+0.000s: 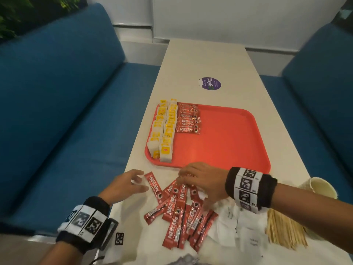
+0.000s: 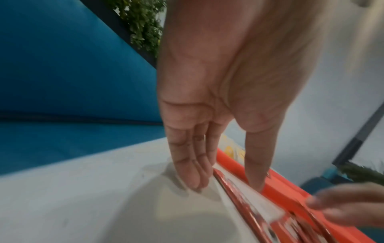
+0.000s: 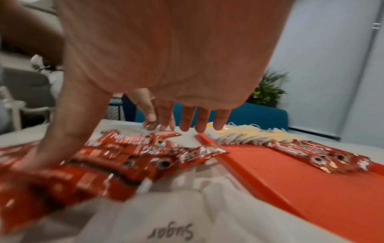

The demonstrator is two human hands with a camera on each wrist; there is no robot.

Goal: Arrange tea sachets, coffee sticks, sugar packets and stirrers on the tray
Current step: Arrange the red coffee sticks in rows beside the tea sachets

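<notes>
Red coffee sticks lie heaped on the bench beside the tray. Your right hand spreads over them, left hand relaxed (both hands hold nothing), ready to gather.

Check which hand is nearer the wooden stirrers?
Right. The right hand lies spread over the loose coffee sticks, with the wooden stirrers beside its wrist. The left hand hovers at the pile's far side, farther away.
</notes>
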